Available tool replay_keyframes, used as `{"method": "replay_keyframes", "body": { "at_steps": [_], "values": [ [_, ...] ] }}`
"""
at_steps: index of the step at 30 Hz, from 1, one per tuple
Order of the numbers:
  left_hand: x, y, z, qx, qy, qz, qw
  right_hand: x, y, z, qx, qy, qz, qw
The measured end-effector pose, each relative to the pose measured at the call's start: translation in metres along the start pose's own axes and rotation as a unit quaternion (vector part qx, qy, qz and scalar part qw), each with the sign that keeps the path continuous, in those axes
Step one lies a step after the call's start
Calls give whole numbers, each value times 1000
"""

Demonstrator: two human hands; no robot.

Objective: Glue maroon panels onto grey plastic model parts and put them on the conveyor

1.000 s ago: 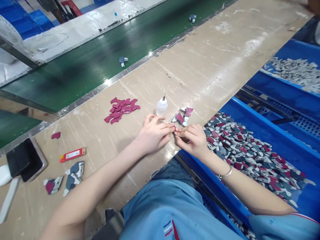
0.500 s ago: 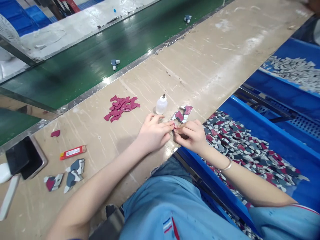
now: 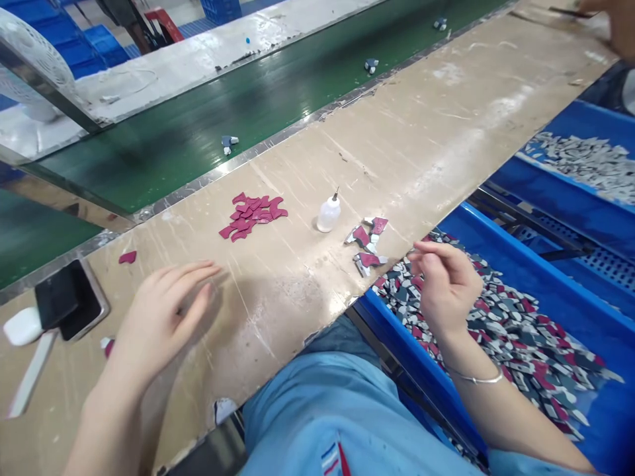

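Observation:
My left hand (image 3: 171, 311) hovers over the left part of the table, palm down, fingers stretched out and nothing visible in them. It hides most of a small maroon-and-white piece (image 3: 109, 346). My right hand (image 3: 449, 284) is above the near edge of a blue bin, fingers curled in; whether anything is inside them is hidden. Just left of it, several joined maroon, white and grey pieces (image 3: 368, 261) lie at the table edge. Beside them stands a small white squeeze bottle (image 3: 328, 215) with a needle tip. A pile of loose maroon pieces (image 3: 253, 215) lies left of the bottle.
A blue bin (image 3: 550, 277) full of multicoloured pieces is at the right, another holding white pieces (image 3: 585, 162) beyond it. A green conveyor (image 3: 297, 86) carries joined pieces. A phone (image 3: 82, 297) and a lone maroon piece (image 3: 127, 257) lie left. Another person's hand (image 3: 620, 26) shows top right.
My hands have parted: the left moved left and the right moved right over the bin. A third joined piece now lies at the table edge. The view has shifted slightly.

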State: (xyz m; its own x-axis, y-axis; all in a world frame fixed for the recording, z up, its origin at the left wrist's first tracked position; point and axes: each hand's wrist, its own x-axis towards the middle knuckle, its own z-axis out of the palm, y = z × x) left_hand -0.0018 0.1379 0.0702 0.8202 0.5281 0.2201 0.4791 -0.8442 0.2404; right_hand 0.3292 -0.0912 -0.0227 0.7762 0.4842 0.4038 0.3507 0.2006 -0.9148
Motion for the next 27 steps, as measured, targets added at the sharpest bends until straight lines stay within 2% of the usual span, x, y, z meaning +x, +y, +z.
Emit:
{"method": "replay_keyframes", "body": {
  "at_steps": [2,4,7,9,11,14,16,19,21,23,25,27],
  "values": [
    [-34,-25,9,83,-20,-94,992,0,-9,13,89,-44,91,991],
    [-63,-42,24,103,-29,-136,985,-1,-17,31,177,-133,192,956],
    [-87,-52,35,109,-34,-144,983,-1,-24,62,295,-248,313,868],
    [-81,-50,29,113,-25,-140,983,2,-24,79,367,-284,369,805],
    [-55,-46,15,103,-35,-139,984,9,-19,93,430,-292,417,746],
    [22,-51,0,52,-142,-169,974,22,-6,108,511,-274,473,664],
    [87,-65,4,51,-144,-182,971,31,4,116,559,-256,495,613],
    [180,-97,25,71,-108,-240,962,41,16,123,615,-231,513,553],
    [228,-118,40,78,-88,-277,954,44,19,125,635,-215,521,528],
    [259,-133,48,75,-87,-292,949,43,19,127,644,-198,528,517],
    [274,-143,47,63,-95,-291,950,41,17,128,643,-180,538,514],
    [275,-149,37,48,-96,-281,954,39,13,128,636,-164,553,513]
  ]
}}
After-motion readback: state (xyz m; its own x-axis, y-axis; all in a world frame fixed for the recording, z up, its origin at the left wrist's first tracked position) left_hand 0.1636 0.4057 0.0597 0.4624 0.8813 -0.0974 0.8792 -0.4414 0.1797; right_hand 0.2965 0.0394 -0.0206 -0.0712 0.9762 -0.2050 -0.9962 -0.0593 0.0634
